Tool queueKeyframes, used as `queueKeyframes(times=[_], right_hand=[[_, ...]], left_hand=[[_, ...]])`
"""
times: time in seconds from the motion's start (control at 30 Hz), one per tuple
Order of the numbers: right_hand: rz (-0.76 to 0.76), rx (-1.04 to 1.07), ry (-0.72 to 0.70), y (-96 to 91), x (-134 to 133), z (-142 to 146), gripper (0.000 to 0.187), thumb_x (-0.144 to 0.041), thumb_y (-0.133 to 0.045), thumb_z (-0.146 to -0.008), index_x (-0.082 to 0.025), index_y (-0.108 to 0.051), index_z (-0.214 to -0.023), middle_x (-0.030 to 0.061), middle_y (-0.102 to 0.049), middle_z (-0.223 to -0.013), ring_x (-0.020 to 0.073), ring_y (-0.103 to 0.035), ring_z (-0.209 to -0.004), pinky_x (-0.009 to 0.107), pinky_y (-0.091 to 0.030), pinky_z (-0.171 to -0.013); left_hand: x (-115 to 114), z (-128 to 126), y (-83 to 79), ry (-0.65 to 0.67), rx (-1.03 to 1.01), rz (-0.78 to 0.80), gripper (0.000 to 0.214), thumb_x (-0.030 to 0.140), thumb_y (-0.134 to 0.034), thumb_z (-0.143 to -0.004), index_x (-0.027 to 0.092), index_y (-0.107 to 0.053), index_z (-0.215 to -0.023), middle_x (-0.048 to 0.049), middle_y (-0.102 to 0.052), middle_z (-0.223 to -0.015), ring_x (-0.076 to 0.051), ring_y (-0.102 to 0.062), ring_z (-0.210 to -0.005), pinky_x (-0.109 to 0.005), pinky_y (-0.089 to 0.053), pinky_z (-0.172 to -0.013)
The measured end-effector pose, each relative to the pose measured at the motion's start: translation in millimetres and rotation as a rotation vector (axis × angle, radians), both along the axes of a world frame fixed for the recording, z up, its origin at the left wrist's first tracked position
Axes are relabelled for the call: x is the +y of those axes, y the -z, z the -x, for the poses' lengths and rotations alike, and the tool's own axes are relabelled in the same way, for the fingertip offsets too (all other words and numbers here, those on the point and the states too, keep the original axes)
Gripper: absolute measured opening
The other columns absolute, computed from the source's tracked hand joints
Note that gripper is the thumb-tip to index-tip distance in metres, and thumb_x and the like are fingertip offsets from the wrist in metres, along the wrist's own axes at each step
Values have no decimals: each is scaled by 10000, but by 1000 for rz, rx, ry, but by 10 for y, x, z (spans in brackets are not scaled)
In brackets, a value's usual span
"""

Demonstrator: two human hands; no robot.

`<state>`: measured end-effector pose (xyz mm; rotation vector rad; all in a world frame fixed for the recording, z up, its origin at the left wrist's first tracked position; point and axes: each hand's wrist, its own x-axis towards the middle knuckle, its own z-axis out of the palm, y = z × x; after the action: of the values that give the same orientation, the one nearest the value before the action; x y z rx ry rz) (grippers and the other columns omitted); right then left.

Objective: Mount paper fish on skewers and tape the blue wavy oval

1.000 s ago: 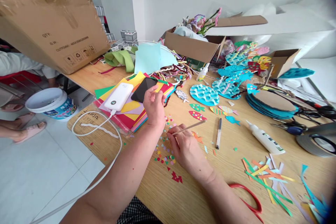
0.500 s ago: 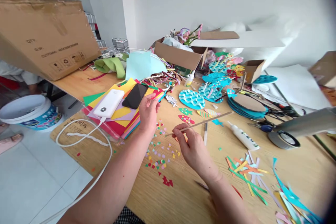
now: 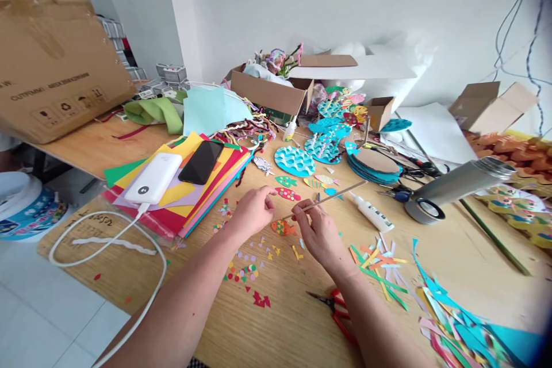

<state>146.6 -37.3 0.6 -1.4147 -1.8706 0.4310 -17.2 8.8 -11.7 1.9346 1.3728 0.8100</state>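
Observation:
My right hand [image 3: 319, 234] pinches a thin wooden stick [image 3: 342, 192], which slants up to the right above the table. Close to the stick's lower end is my left hand [image 3: 254, 213], its fingers loosely curled and apart with nothing visible in them. Between and beyond the hands lie paper fish: an orange one [image 3: 281, 227], a red one with dots [image 3: 287, 193] and a green one [image 3: 285, 181]. Small paper dots and triangles [image 3: 245, 272] are scattered near my left wrist. Red-handled scissors [image 3: 338, 305] lie partly hidden under my right forearm.
On the left, a phone [image 3: 201, 162] and a white power bank [image 3: 153, 177] rest on coloured paper. A glue bottle [image 3: 372, 213], a steel flask [image 3: 461, 185] and paper strips [image 3: 383, 267] are at right. Blue wavy discs [image 3: 295, 161] and a cardboard box [image 3: 267, 95] stand farther back.
My view has turned to the right. My left hand has lowered from beside the phone toward the stick's lower end. The right hand still holds the stick, and the scissors show more.

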Motion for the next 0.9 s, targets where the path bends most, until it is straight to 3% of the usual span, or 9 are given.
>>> queueKeyframes(times=[0.23, 0.9], right_hand=[[-21, -87, -14, 28, -4, 15, 280, -284, -374, -939, -212, -500, -699, 61, -635, -776, 202, -566, -765, 341, -438, -714], [-16, -109, -42, 89, 11, 12, 219, -227, -382, -936, -211, -474, -738, 58, -625, -833, 213, -543, -833, 344, -416, -755]], left_hand=[[-74, -76, 28, 62, 161, -77, 387, 74, -583, -693, 186, -617, -1062, -24, -672, -747, -189, -613, -749, -291, -448, -718], [-102, -114, 49, 95, 202, -98, 447, 14, -549, -672, 176, -624, -1081, -43, -673, -763, -216, -614, -796, -331, -465, -802]])
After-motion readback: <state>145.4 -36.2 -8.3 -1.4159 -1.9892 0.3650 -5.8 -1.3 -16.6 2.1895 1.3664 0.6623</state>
